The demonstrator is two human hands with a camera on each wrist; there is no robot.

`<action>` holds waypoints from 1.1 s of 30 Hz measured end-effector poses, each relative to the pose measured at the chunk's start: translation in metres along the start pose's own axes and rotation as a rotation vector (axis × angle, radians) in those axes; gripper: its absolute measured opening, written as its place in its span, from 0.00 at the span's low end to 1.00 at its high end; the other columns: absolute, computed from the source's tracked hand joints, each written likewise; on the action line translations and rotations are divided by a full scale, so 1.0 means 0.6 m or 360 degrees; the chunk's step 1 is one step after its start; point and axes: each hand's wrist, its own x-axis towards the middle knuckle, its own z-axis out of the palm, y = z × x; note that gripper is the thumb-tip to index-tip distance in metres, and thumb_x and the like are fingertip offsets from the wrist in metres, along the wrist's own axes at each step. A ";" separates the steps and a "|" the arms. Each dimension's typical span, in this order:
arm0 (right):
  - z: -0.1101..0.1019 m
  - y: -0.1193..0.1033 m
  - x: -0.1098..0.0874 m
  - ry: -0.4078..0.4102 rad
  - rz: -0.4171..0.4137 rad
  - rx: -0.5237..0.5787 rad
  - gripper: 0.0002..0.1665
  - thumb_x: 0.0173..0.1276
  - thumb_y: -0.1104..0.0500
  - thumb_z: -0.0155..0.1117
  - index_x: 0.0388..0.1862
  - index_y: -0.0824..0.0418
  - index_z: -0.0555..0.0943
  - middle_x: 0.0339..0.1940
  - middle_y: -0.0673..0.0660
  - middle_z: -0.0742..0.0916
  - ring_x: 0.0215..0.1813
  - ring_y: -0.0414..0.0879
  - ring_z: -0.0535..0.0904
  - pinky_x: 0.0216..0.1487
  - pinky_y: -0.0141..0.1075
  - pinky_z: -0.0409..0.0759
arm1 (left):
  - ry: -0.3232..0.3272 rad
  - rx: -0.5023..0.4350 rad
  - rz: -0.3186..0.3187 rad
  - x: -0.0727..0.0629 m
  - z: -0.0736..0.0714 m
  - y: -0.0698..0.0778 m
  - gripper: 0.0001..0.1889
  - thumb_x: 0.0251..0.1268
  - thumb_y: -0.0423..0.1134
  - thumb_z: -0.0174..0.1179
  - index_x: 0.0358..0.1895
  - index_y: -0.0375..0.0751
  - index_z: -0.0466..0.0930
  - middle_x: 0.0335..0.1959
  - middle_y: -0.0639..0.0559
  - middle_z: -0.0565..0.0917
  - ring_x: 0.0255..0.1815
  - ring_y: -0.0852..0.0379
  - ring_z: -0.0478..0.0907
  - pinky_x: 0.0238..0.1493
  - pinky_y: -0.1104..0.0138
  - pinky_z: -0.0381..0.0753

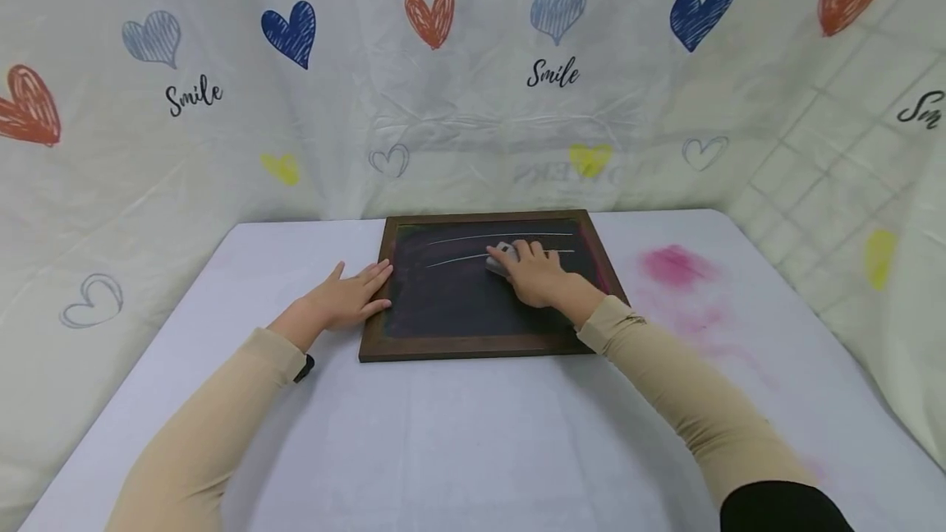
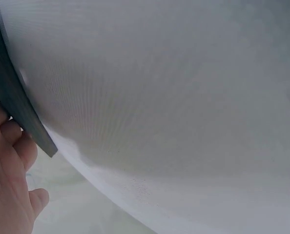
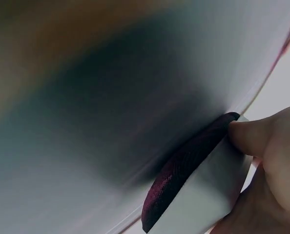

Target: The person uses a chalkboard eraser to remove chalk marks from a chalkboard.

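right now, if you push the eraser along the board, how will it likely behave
The eraser is probably stiff, as it looks flat-sided in the right hand. Its dark, fabric-like pad may drag a little on the board rather than slip. Its blocky shape suggests it won't readily roll.

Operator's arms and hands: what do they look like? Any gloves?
Left sleeve and right sleeve: long, plain beige, cuffed. Left hand and right hand: no gloves. A small black item shows by the left sleeve's wrist end; a black shape overlaps the right sleeve low in the head view. Can't identify either.
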 end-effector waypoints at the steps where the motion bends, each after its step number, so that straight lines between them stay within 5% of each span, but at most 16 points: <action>1: 0.001 -0.020 0.003 -0.0008 -0.0048 -0.0017 0.35 0.85 0.55 0.47 0.86 0.45 0.51 0.79 0.67 0.59 0.75 0.66 0.58 0.66 0.62 0.64 | 0.0003 0.0003 -0.0001 -0.001 0.000 0.000 0.39 0.84 0.57 0.41 0.84 0.35 0.42 0.84 0.39 0.46 0.82 0.43 0.51 0.75 0.34 0.36; 7: 0.011 -0.122 0.002 -0.0082 -0.0369 -0.0129 0.36 0.86 0.51 0.47 0.86 0.40 0.50 0.80 0.62 0.61 0.77 0.60 0.59 0.70 0.59 0.64 | 0.0026 0.0026 0.0006 0.000 0.005 0.001 0.39 0.84 0.57 0.41 0.83 0.35 0.43 0.84 0.39 0.47 0.82 0.42 0.52 0.75 0.34 0.38; 13: 0.003 -0.142 -0.011 -0.0116 -0.0508 -0.0166 0.36 0.85 0.51 0.49 0.86 0.38 0.50 0.80 0.60 0.63 0.76 0.58 0.61 0.70 0.56 0.66 | 0.0026 0.0035 -0.0011 -0.001 0.004 0.003 0.39 0.84 0.57 0.41 0.84 0.36 0.43 0.84 0.40 0.47 0.82 0.42 0.52 0.75 0.34 0.38; 23: 0.001 -0.021 0.001 -0.0047 -0.0343 -0.0052 0.36 0.86 0.52 0.47 0.86 0.43 0.50 0.79 0.66 0.61 0.75 0.64 0.60 0.67 0.62 0.66 | 0.0041 0.0013 0.0007 -0.001 0.004 0.000 0.39 0.84 0.57 0.41 0.84 0.35 0.42 0.84 0.40 0.46 0.82 0.43 0.52 0.75 0.34 0.37; 33: -0.008 0.113 -0.032 0.0054 -0.0073 0.0010 0.35 0.85 0.57 0.50 0.85 0.52 0.53 0.75 0.73 0.63 0.68 0.70 0.63 0.54 0.61 0.69 | 0.0025 0.0011 0.0001 -0.002 0.004 0.000 0.39 0.84 0.57 0.41 0.84 0.36 0.42 0.84 0.39 0.47 0.82 0.43 0.52 0.75 0.34 0.37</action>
